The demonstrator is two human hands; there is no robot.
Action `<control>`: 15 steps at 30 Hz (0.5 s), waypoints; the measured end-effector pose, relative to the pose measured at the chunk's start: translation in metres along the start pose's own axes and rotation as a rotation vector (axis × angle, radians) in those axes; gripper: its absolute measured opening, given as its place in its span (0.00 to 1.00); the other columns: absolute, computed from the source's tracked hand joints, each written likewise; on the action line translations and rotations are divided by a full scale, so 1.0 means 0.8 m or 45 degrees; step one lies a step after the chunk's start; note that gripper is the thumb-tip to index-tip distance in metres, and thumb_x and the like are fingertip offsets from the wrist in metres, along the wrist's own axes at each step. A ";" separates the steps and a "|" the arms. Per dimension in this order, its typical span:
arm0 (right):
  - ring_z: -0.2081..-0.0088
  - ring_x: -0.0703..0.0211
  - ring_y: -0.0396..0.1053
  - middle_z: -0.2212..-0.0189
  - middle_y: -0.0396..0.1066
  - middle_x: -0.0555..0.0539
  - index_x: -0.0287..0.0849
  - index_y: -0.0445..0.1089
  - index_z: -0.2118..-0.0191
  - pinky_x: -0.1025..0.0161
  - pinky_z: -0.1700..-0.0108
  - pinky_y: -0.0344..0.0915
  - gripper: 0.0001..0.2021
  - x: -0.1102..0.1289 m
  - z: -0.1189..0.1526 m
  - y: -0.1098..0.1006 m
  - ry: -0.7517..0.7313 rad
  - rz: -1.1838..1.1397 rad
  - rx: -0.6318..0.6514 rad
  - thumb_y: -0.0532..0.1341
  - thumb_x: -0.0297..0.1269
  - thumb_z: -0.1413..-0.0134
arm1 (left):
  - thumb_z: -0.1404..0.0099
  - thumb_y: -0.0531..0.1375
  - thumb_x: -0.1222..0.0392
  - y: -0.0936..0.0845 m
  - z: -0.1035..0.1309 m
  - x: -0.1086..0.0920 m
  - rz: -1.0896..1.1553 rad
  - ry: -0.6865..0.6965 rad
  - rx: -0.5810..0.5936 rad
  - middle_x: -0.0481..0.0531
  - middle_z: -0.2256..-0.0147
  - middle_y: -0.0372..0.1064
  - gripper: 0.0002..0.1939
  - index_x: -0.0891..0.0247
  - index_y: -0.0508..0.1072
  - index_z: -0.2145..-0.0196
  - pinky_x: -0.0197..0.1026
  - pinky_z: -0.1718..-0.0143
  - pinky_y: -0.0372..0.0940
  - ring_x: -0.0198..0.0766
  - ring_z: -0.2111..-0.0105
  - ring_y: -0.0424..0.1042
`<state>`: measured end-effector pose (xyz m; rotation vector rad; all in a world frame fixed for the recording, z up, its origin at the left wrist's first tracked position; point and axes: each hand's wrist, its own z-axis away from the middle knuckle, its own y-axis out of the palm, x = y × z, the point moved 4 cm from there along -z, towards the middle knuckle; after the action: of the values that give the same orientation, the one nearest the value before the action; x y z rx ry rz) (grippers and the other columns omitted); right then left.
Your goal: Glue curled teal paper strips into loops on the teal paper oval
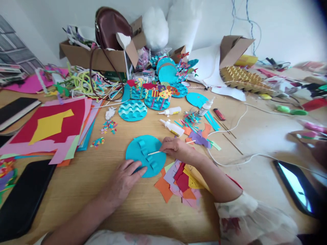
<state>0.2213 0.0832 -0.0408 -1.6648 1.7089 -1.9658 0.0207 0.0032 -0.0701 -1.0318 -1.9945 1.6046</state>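
A round turquoise paper disc [134, 149] lies flat in front of me, with a curled wavy strip [145, 153] of the same colour standing across its middle. My left hand [130, 173] rests at the disc's lower left, fingers stretched out over its edge. Above the right side of the disc, my right hand [173, 147] pinches a thin white stick [154, 153]. The stick's tip reaches the wavy strip; whether it touches, I cannot tell. Just beyond the disc lie two white glue bottles [173, 128] [171, 111].
Paper scraps [182, 178] lie under my right forearm. Coloured sheets [24, 127] and a black phone [24, 197] are at left. A lit phone [296, 187] and a white cable [230, 165] lie at right. Finished-looking discs [133, 110] and a cardboard box [79, 56] stand behind.
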 end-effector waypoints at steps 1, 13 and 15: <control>0.69 0.65 0.64 0.71 0.64 0.47 0.39 0.70 0.69 0.69 0.69 0.59 0.08 0.001 -0.003 0.001 -0.007 0.021 0.015 0.54 0.26 0.45 | 0.37 0.49 0.71 0.000 0.000 0.000 0.000 -0.003 0.000 0.53 0.56 0.63 0.18 0.59 0.67 0.52 0.45 0.57 0.63 0.42 0.57 0.57; 0.71 0.66 0.61 0.73 0.61 0.48 0.39 0.70 0.72 0.70 0.72 0.56 0.11 0.000 -0.013 0.008 -0.069 0.069 0.094 0.52 0.26 0.45 | 0.37 0.52 0.69 -0.004 -0.003 -0.001 0.014 -0.018 0.021 0.52 0.56 0.65 0.17 0.58 0.68 0.53 0.44 0.57 0.63 0.41 0.57 0.58; 0.71 0.67 0.61 0.73 0.60 0.49 0.38 0.69 0.72 0.70 0.72 0.56 0.11 0.000 -0.013 0.009 -0.069 0.066 0.099 0.52 0.25 0.45 | 0.38 0.52 0.69 -0.003 -0.002 -0.001 0.016 -0.021 0.019 0.52 0.55 0.65 0.17 0.58 0.68 0.53 0.44 0.57 0.63 0.41 0.57 0.58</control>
<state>0.2101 0.0872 -0.0437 -1.6159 1.6189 -1.9199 0.0218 0.0036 -0.0670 -1.0313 -1.9873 1.6371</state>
